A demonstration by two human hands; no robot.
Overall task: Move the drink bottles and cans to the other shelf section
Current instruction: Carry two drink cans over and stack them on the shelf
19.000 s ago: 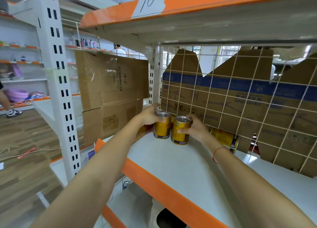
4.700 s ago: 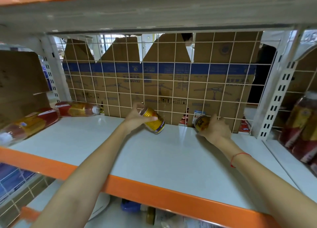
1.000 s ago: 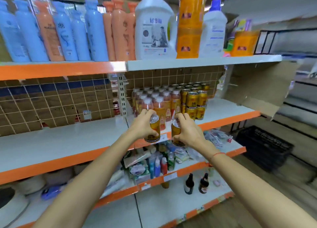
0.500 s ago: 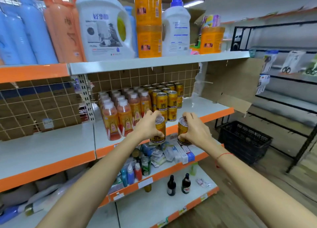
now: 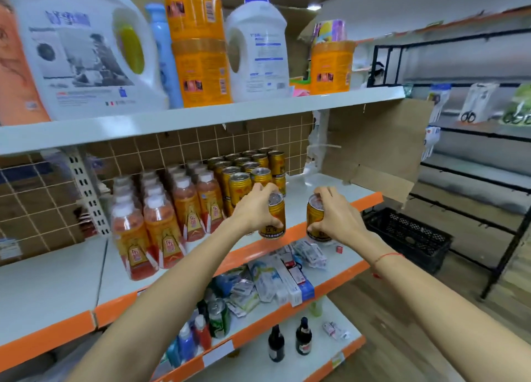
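Before shelf (image 5: 330,209): hands grip upright gold cans, silver tops.

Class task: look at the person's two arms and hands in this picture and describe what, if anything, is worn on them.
Both forearms are bare, with no sleeves in view. The right wrist carries a thin red string bracelet. The left hand and right hand wear no gloves; no rings or watch can be seen.
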